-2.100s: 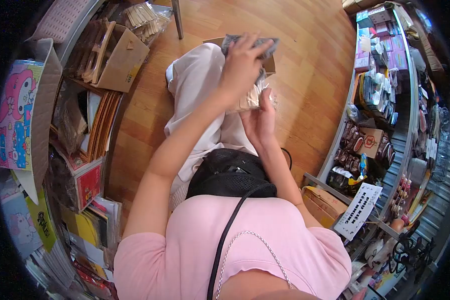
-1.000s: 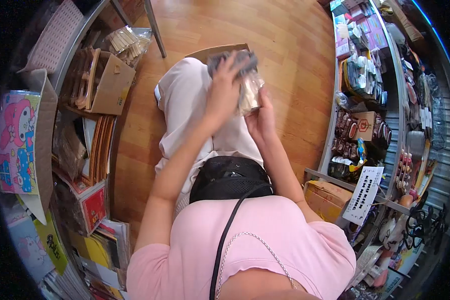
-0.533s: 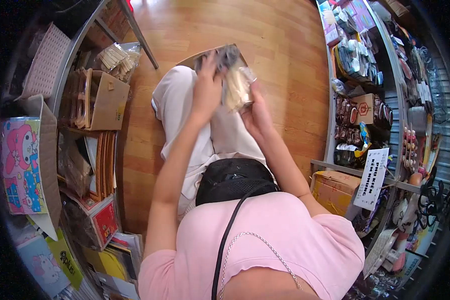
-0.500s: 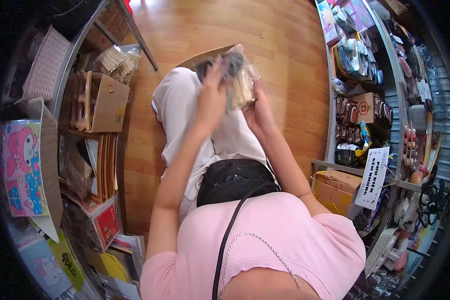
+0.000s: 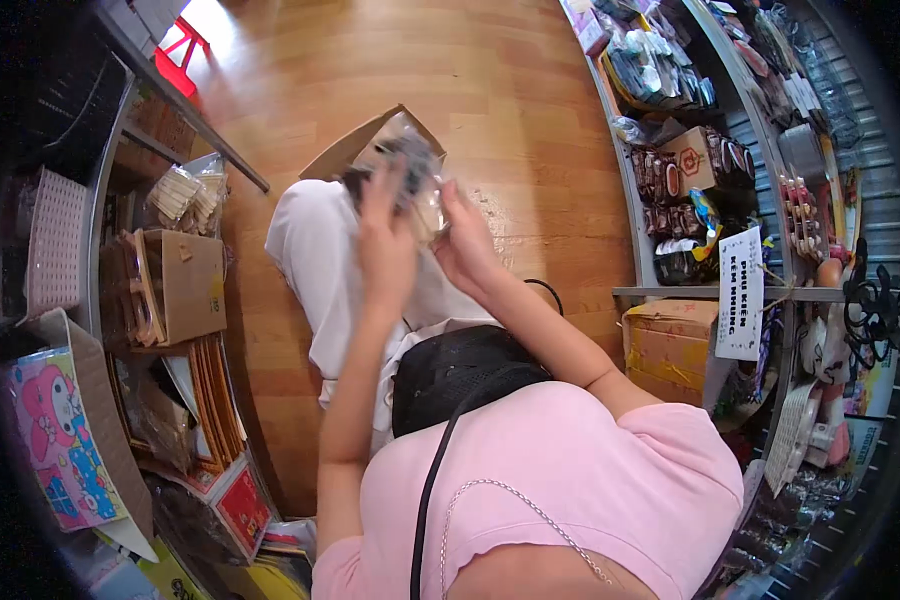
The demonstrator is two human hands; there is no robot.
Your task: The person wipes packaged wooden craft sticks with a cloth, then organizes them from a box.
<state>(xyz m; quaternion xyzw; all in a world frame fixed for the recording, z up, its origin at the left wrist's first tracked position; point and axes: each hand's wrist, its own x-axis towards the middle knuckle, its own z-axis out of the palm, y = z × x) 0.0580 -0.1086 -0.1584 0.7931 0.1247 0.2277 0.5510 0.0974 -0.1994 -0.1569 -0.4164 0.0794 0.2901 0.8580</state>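
My left hand (image 5: 384,225), blurred by motion, is closed on a dark grey packet (image 5: 402,165) above my knees. The packet's contents are smeared and I cannot make them out. Just to its right, my right hand (image 5: 467,238) grips the edge of a clear plastic bag (image 5: 429,212) with pale, stick-like pieces inside. The dark packet overlaps this bag, hiding part of it. Directly behind both, an open cardboard box (image 5: 342,150) stands on the floor by my knees.
Shelves on the left hold a bag of wooden sticks (image 5: 188,195), a cardboard box (image 5: 192,285) and a white perforated basket (image 5: 58,240). On the right, a metal rack carries packaged goods, a taped carton (image 5: 667,345) and a hanging white sign (image 5: 739,295). A red stool (image 5: 180,62) stands far off.
The view has shifted, so the shelves and box sit differently in it. Both hands still hold the packets; the pale bag is now more covered by the dark one.
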